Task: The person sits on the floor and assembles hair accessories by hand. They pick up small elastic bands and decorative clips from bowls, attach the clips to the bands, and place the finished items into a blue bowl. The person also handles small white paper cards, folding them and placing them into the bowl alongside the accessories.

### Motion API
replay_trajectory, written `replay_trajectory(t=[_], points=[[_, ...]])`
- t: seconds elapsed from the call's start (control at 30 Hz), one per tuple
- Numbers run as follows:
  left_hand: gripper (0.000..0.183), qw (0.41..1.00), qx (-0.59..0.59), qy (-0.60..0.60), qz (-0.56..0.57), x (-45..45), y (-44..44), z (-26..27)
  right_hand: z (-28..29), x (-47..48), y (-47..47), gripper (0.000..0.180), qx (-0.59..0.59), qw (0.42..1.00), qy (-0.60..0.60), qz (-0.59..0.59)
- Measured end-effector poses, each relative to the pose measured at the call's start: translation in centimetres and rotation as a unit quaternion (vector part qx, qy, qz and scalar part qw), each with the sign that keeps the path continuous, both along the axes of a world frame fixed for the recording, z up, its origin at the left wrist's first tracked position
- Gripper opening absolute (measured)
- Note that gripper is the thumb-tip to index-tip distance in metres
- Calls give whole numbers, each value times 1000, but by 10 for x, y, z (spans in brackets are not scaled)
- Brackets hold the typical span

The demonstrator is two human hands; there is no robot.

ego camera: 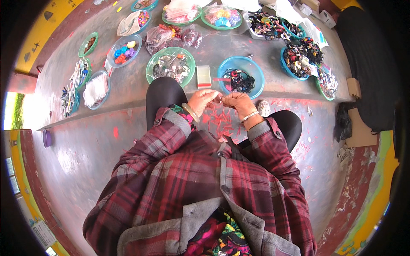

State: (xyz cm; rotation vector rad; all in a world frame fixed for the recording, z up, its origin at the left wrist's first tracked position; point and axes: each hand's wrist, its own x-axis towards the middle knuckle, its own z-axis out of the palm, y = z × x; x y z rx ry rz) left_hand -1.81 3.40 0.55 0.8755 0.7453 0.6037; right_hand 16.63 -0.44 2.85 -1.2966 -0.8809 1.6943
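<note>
My left hand point(202, 100) and my right hand point(237, 103) meet fingertip to fingertip above the step's front edge. Both pinch a small item point(219, 99), too small to identify. Just beyond them stands a blue plastic basin point(260, 76) with dark hair ties point(241, 81) and a pink-red strip over its left rim. Left of it lies a small rectangular white box point(203, 75) with a red front edge. A green plastic basket point(150, 68) holding hair ties and clear plastic packets stands beyond my left knee.
More baskets of hair ties point(296, 62), pens point(78, 73), white packets point(96, 89) and coloured bands point(124, 54) surround the work spot on the raised concrete platform. Red strips point(221, 123) litter the floor between my knees. A cardboard sheet point(360, 128) and black bag point(342, 121) lie at right.
</note>
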Motion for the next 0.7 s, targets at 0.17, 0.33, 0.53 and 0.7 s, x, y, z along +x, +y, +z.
replay_trajectory(t=[0.17, 0.33, 0.53, 0.7], points=[[26, 996, 42, -39, 73, 4, -1, 13, -4, 0, -2, 8, -21, 999, -2, 28], [25, 985, 94, -112, 94, 1, 8, 2, 11, -6, -5, 7, -69, 996, 28, 44], [20, 988, -14, -116, 103, 0, 5, 11, 11, -6, -5, 9, -74, 995, 39, 58], [20, 990, -54, -97, 89, -1, 7, 6, 13, -6, -4, 10, -65, 995, 29, 71]])
